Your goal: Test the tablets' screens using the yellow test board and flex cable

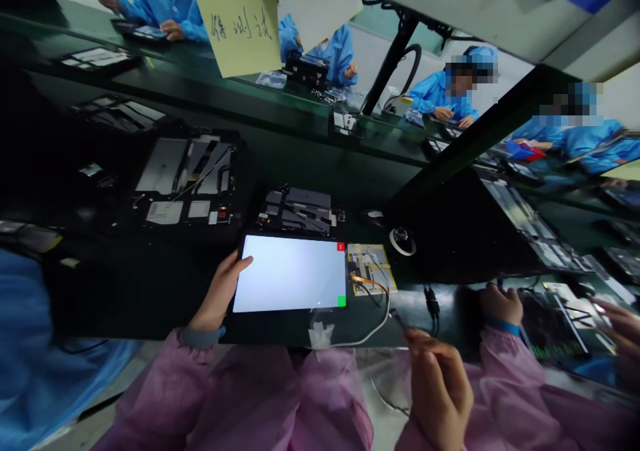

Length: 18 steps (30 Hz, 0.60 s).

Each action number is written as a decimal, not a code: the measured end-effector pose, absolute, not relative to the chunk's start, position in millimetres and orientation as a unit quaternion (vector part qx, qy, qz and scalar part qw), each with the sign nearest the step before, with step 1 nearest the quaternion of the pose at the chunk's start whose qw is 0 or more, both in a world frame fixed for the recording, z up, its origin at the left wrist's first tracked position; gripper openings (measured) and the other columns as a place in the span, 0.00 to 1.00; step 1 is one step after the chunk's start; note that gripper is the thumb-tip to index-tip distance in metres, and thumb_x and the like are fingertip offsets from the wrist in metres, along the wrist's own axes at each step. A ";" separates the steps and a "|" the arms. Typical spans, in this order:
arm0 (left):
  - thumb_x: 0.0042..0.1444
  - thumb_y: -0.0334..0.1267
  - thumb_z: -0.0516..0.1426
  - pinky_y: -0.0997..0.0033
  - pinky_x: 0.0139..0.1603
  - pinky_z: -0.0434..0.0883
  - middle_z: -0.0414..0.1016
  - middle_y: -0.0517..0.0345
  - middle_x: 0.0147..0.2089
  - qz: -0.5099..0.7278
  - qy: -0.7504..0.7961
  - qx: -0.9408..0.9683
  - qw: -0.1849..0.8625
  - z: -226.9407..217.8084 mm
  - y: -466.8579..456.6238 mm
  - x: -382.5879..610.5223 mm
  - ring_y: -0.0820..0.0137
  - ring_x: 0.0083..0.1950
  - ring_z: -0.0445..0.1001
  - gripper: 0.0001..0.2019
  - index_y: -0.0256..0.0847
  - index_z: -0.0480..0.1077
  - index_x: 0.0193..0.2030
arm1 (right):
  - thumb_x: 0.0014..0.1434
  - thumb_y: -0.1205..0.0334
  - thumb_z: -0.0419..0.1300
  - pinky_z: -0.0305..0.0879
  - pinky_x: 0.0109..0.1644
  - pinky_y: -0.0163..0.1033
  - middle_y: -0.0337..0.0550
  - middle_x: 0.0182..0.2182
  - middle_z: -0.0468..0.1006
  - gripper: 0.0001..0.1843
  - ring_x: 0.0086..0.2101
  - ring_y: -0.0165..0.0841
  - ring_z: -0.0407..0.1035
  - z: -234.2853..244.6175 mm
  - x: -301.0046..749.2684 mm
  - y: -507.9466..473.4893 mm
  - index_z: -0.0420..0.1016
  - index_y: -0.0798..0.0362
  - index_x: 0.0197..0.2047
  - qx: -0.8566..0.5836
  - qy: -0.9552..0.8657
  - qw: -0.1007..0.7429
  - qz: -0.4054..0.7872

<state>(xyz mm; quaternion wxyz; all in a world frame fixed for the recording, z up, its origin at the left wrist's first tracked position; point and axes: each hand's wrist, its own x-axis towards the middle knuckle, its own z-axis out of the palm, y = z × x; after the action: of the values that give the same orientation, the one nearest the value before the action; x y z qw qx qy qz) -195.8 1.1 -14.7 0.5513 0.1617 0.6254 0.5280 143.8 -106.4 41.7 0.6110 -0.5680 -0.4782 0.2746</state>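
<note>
A tablet [290,272] with a lit white screen lies on the dark bench in front of me, with a small red square at its top right corner and a green one at the bottom right. My left hand [220,294] grips its left edge, thumb on the screen. My right hand [440,381] is closed around a thin dark stylus-like tool [399,317], whose tip points toward a small yellow circuit board [371,269] beside the tablet. A white cable [373,327] loops from that board.
An opened tablet chassis [187,177] and a second assembly [300,212] lie further back. A tape roll [403,241] sits right of the board. A co-worker's hand in a pink sleeve [500,304] works at my right. People in blue coats sit across the line.
</note>
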 end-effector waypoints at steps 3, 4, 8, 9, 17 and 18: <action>0.43 0.50 0.65 0.66 0.39 0.73 0.80 0.51 0.42 0.531 0.612 0.175 0.559 -13.0 0.9 -196.2 0.57 0.43 0.78 0.27 0.37 0.73 0.49 | 0.57 0.60 0.63 0.67 0.45 0.44 0.41 0.28 0.73 0.06 0.41 0.38 0.70 51.3 143.4 -109.3 0.72 0.54 0.35 -0.552 -0.470 0.639 0.257; 0.45 0.53 0.64 0.65 0.39 0.73 0.80 0.51 0.41 0.533 0.609 0.177 0.560 -12.1 0.8 -196.3 0.57 0.44 0.78 0.28 0.37 0.73 0.49 | 0.57 0.60 0.64 0.67 0.45 0.45 0.42 0.28 0.73 0.07 0.40 0.38 0.70 53.8 144.0 -110.2 0.72 0.54 0.35 -0.548 -0.476 0.641 0.250; 0.47 0.61 0.59 0.63 0.42 0.73 0.80 0.51 0.38 0.531 0.619 0.190 0.547 -8.9 -0.3 -196.2 0.56 0.44 0.77 0.30 0.35 0.74 0.46 | 0.56 0.59 0.64 0.67 0.45 0.49 0.42 0.28 0.72 0.08 0.39 0.40 0.71 56.3 148.8 -115.2 0.71 0.54 0.34 -0.555 -0.480 0.642 0.221; 0.47 0.62 0.59 0.63 0.42 0.73 0.80 0.51 0.37 0.526 0.625 0.194 0.543 -8.6 -0.6 -196.1 0.56 0.44 0.77 0.30 0.35 0.74 0.45 | 0.55 0.58 0.65 0.67 0.45 0.49 0.43 0.29 0.72 0.09 0.39 0.40 0.71 55.6 149.8 -116.8 0.72 0.54 0.34 -0.563 -0.474 0.642 0.214; 0.47 0.65 0.57 0.63 0.40 0.72 0.80 0.52 0.34 0.502 0.663 0.198 0.518 -9.7 -1.2 -196.9 0.57 0.41 0.77 0.32 0.36 0.75 0.44 | 0.57 0.63 0.62 0.70 0.42 0.45 0.42 0.29 0.74 0.04 0.39 0.39 0.72 52.0 139.3 -107.3 0.73 0.54 0.35 -0.541 -0.482 0.652 0.224; 0.48 0.65 0.56 0.63 0.40 0.72 0.80 0.51 0.35 0.496 0.669 0.199 0.516 -9.6 -1.3 -197.4 0.57 0.41 0.77 0.32 0.36 0.75 0.44 | 0.58 0.65 0.61 0.70 0.42 0.45 0.42 0.29 0.75 0.02 0.40 0.38 0.72 51.3 131.4 -99.5 0.73 0.53 0.36 -0.527 -0.499 0.645 0.240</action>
<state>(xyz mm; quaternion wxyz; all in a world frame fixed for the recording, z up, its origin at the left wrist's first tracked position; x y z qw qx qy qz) -197.4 -1.3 -9.6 0.5160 0.1986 0.6693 0.4963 131.4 -99.5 51.3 0.6449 -0.5266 -0.4989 0.2404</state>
